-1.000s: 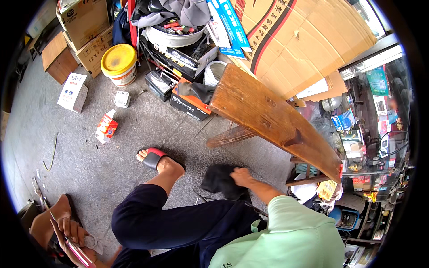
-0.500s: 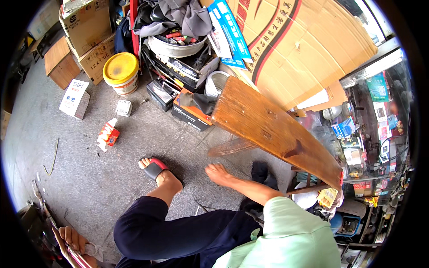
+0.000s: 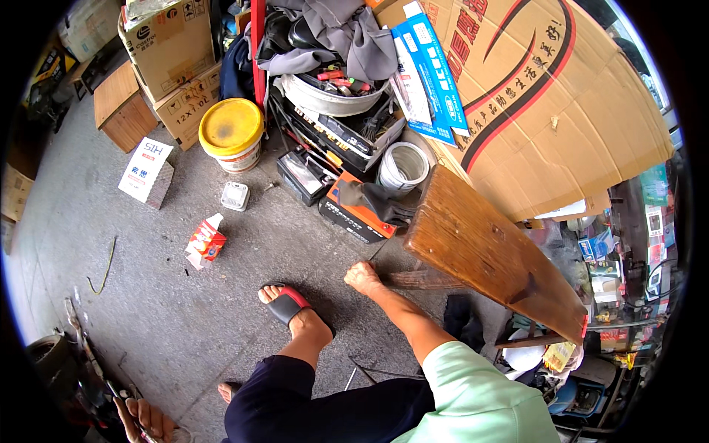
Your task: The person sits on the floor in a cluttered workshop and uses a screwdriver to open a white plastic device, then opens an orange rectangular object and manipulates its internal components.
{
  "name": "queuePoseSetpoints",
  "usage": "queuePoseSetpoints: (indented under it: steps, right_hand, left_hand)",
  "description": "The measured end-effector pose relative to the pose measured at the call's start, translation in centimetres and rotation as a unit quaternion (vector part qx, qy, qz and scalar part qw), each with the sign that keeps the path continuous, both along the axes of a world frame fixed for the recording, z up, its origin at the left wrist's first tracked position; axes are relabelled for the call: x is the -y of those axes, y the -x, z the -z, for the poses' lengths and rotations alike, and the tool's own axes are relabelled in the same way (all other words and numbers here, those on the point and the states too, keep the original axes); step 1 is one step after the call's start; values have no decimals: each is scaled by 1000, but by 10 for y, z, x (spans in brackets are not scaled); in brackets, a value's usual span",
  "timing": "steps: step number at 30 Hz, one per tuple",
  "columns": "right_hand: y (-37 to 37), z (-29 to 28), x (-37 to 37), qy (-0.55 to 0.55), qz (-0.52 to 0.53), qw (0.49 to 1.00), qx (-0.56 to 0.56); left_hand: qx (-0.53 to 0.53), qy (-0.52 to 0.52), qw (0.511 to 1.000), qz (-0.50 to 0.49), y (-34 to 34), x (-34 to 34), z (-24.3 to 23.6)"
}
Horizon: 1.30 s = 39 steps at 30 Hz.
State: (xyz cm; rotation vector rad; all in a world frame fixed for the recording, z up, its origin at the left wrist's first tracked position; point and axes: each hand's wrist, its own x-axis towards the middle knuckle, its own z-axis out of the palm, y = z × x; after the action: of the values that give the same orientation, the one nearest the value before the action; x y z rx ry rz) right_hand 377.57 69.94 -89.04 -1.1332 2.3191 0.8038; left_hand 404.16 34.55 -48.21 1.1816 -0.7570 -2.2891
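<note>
The bare right hand [image 3: 363, 278], at the centre of the frame, has its fingers curled loosely inward with nothing visible in the grip; whether something small is hidden inside cannot be told. At the lower-left edge, a cut-off hand, seemingly the left hand [image 3: 151, 419], shows bent fingers, but its hold cannot be made out; the two are well apart. No completed step shows, so what is done and what is left cannot be judged; the right hand seems between actions, and the limp black cloth [image 3: 461, 317] right of centre lies untouched. Nearest the right hand is the long brown wooden bench [image 3: 487, 251], right of centre: its narrow plank top looks glossy and worn, with a dark patch toward the lower-right end; its slanting wooden leg [image 3: 425, 280] is just beside the hand, contact unclear.
</note>
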Motion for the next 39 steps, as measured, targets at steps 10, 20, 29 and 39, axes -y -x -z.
queuePoseSetpoints:
  steps: [10, 20, 29, 39]
  right_hand:
    - [-10, -93, 50, 391, -26, 920, -19]
    - [-71, -373, 203, 798, -58, 585, 129]
    - [-139, -458, 252, 821, -76, 501, 264]
    - [-155, -484, 171, 663, -180, 717, 119]
  left_hand:
    - [46, 89, 995, 17, 29, -24, -5]
    - [60, 412, 900, 133, 37, -34, -5]
    - [15, 320, 936, -145, 6, -31, -12]
    - [-199, 136, 970, 25, 7, -40, -35]
